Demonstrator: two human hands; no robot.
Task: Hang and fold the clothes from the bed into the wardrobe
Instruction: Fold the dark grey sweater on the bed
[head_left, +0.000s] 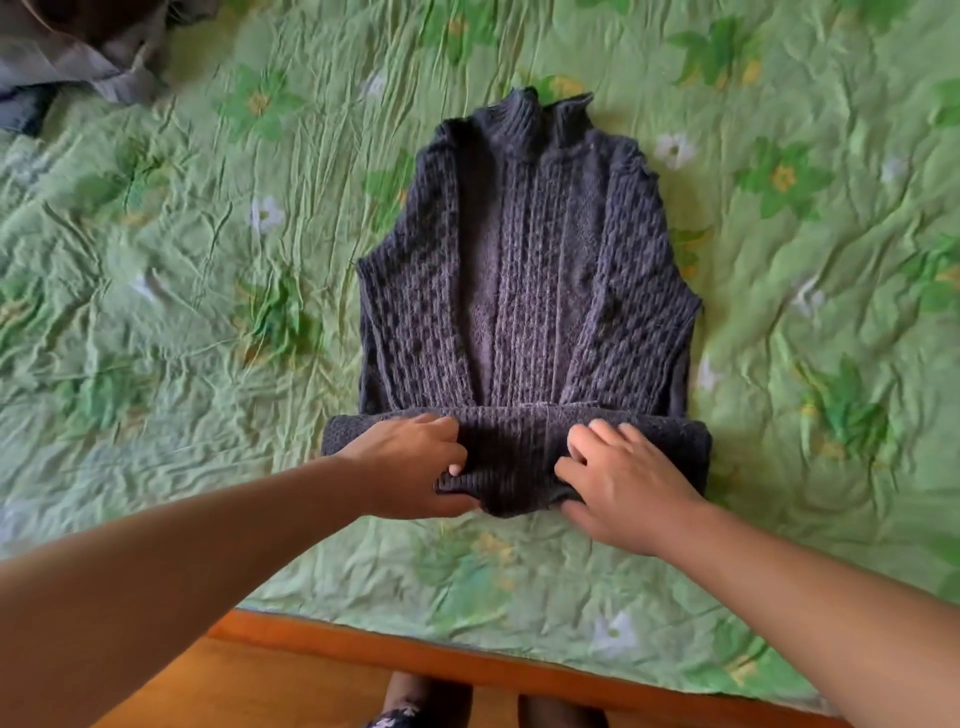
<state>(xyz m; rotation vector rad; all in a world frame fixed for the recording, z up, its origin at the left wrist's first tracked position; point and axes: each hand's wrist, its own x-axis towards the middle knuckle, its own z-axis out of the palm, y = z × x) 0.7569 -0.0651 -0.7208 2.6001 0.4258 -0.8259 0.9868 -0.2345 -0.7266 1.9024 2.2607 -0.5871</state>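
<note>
Your left hand (410, 462) and right hand (623, 483) grip the sweater (530, 260) by its near roll, fingers curled. It stretches straight ahead (collar (545, 119) farthest), seemingly centred between them.

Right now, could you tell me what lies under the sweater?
Only the green bedsheet shows around the sweater; anything else beneath it is hidden.
</note>
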